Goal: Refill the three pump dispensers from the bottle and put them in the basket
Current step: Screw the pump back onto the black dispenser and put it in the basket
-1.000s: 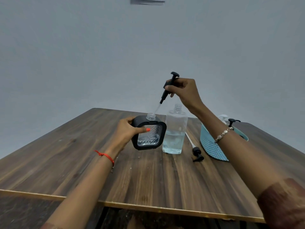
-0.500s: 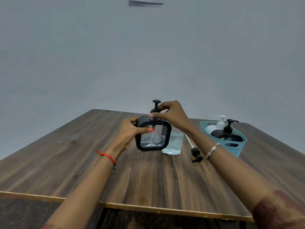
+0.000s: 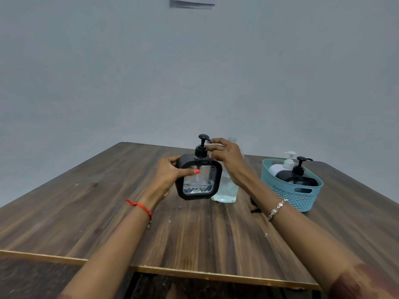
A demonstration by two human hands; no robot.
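Note:
A square black dispenser with a clear patterned window (image 3: pixel 198 181) stands on the table, a little liquid at its bottom. My left hand (image 3: pixel 170 176) grips its left side, thumb on the window. Its black pump head (image 3: pixel 202 147) sits in the neck. My right hand (image 3: pixel 226 155) has its fingertips on the pump's spout and collar. The clear refill bottle (image 3: pixel 225 189) stands uncapped right behind the dispenser, partly hidden by my right wrist. A teal basket (image 3: pixel 287 192) at the right holds a white dispenser (image 3: pixel 282 166) and a black dispenser (image 3: pixel 299 176).
A loose black pump piece (image 3: pixel 254 207) lies on the wooden table (image 3: pixel 194 229) between the bottle and the basket, mostly hidden by my right forearm. The table's front edge runs below my arms. A grey wall stands behind.
My right hand brought the pump down from the air, slid its tube into the square dispenser's neck and seated it. My left hand stayed on the dispenser.

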